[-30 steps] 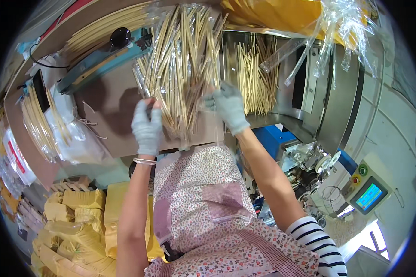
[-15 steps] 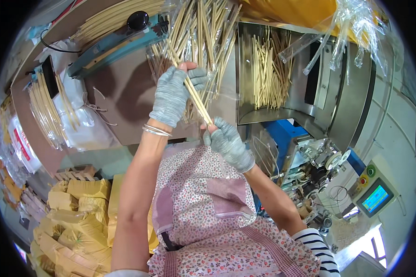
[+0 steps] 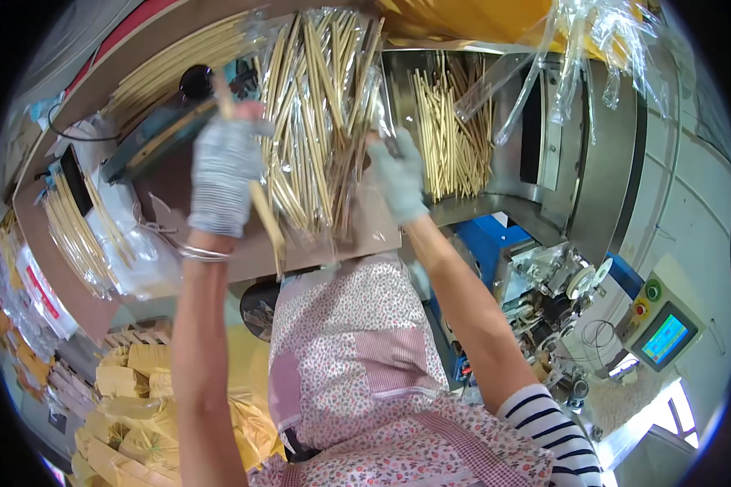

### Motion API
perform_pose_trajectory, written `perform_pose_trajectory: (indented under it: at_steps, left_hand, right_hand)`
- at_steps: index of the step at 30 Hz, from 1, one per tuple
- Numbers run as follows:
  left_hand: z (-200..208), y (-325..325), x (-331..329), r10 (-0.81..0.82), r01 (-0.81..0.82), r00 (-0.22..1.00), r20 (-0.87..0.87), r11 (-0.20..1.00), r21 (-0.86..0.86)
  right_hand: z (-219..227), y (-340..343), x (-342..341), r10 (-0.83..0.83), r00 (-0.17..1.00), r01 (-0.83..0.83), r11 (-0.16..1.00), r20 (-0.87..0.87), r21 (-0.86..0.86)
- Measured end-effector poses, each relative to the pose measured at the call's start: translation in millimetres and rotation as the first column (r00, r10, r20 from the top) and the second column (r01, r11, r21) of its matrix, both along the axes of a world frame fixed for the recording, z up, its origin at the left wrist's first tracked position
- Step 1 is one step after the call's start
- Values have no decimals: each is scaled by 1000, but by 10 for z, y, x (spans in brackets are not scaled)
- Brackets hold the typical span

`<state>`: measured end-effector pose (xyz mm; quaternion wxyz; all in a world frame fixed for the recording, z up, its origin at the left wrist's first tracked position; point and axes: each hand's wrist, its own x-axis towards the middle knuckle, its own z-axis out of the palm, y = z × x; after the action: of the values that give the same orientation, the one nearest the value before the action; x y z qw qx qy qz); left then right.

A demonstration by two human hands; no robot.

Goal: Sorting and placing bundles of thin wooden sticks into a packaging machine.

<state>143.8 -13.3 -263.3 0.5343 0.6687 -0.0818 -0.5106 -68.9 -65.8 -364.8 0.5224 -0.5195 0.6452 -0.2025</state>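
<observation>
In my left hand (image 3: pixel 227 166), gloved in grey with bare fingertips, is a small bunch of pale wooden chopsticks (image 3: pixel 266 219). Its fingers are closed around them, and motion blurs both. To the right lies a pile of chopsticks in clear plastic sleeves (image 3: pixel 313 122). My right hand (image 3: pixel 400 174), in a matching glove, is at the pile's right edge. Its fingers are bent together against the sleeves; what they pinch is too unclear to make out.
Loose chopsticks fill a steel tray (image 3: pixel 536 207) at the right. A blue bar-shaped device (image 3: pixel 158 134) and bundled chopsticks (image 3: pixel 73 235) lie left. Clear plastic (image 3: pixel 573 81) hangs at upper right. Nearer stand machinery (image 3: pixel 548 280), a control screen (image 3: pixel 664 337) and yellow packages (image 3: pixel 130 390).
My left hand has swung left with the chopsticks. My right hand has let go of their lower end and moved up to the sleeved pile. The whole view has shifted slightly.
</observation>
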Motion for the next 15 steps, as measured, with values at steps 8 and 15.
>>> perform_pose_trajectory:
  at_steps: [8,15]
  left_hand:
    - [-470,-71,-236,-52,-27,718,-694,994,-102]
    - [-557,27,-209,-52,-55,712,-700,990,-130]
  right_hand:
    - [-470,-578,656,80,894,-273,877,-440,-395]
    - [-216,-509,467,50,995,-64,983,-89,-171]
